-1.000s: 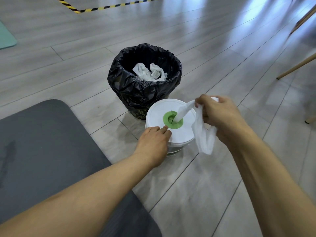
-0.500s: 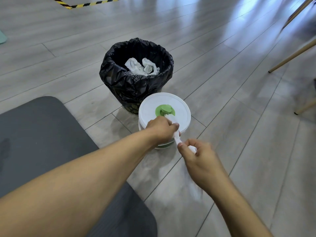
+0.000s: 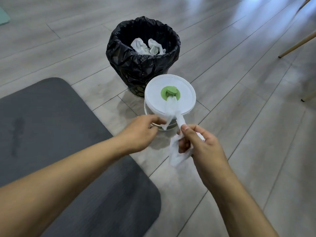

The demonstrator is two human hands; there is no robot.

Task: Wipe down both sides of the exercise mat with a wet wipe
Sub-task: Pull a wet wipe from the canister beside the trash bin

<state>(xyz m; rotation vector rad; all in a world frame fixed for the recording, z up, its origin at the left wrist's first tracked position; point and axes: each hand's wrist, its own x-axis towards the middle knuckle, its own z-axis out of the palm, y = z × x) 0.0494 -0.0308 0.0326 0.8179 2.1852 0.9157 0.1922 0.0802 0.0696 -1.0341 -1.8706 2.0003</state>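
Observation:
A dark grey exercise mat [image 3: 51, 120] lies flat on the floor at the left, with a darker damp streak on it. Beside its corner stands a white wipe tub [image 3: 186, 98] with a green dispenser hole in the lid. A white wet wipe [image 3: 177, 117] stretches from that hole toward me. My right hand [image 3: 200, 144] grips the wipe's free end, which hangs bunched below the fingers. My left hand [image 3: 143, 130] pinches the wipe strand near the tub's front edge.
A bin with a black liner [image 3: 142, 65] stands just behind the tub and holds crumpled white wipes [image 3: 147, 47]. Wooden furniture legs [image 3: 297, 47] stand at the far right. A teal mat corner [image 3: 3, 16] shows at the far left.
My right hand has pulled a longer length of wipe out of the tub toward me. My left hand has slid off the lid to the strand at the tub's front.

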